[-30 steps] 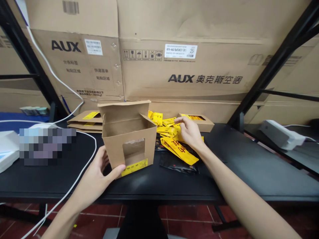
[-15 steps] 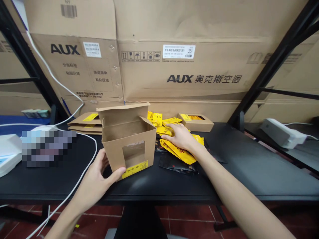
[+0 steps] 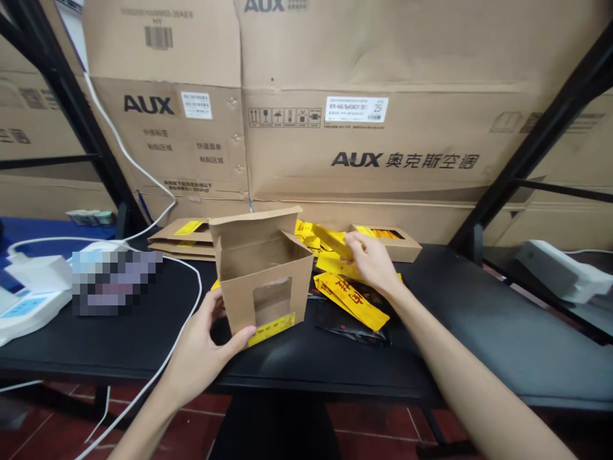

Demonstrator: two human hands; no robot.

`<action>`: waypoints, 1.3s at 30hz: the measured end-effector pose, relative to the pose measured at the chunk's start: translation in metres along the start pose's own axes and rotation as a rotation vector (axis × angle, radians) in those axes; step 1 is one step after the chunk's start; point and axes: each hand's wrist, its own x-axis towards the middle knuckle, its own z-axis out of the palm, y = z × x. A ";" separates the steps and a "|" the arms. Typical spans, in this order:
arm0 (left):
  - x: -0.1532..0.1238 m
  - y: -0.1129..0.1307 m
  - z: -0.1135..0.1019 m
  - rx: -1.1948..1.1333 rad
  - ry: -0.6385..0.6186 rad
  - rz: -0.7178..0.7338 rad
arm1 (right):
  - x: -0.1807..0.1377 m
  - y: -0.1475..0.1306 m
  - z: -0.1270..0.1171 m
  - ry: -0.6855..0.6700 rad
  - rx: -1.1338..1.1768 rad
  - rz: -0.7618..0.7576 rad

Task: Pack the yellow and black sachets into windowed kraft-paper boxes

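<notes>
My left hand (image 3: 211, 338) grips the lower left corner of a brown cardboard box (image 3: 242, 300), thumb on its front near a yellow label (image 3: 272, 329). The box stands tilted with its lid up and a cut-out window in front. Through that window no contents show. My right hand (image 3: 373, 259) pinches a yellow packet (image 3: 331, 239) by its end, raised just right of the box. Below it lie more yellow packets (image 3: 352, 300) with red print, on top of black packets (image 3: 352, 322).
Behind the packets is a closed windowed box (image 3: 405, 249) holding orange-yellow contents. Flattened boxes (image 3: 182, 249) are stacked at the back left. A white cable (image 3: 198, 287) runs along the left of the black table (image 3: 479, 332). Large cartons (image 3: 407, 134) form the back wall.
My right hand has closed on a yellow packet and lifted it off the pile. The left hand still holds the box. The whole view has shifted slightly.
</notes>
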 end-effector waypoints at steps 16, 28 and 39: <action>0.001 0.005 -0.001 -0.021 0.010 0.020 | 0.000 -0.015 -0.003 0.023 0.896 0.556; -0.002 -0.003 -0.005 -0.044 0.021 0.029 | -0.015 -0.039 -0.014 0.014 0.798 0.195; 0.000 -0.009 -0.003 -0.049 0.011 0.023 | -0.044 -0.195 -0.015 -0.027 0.071 -0.476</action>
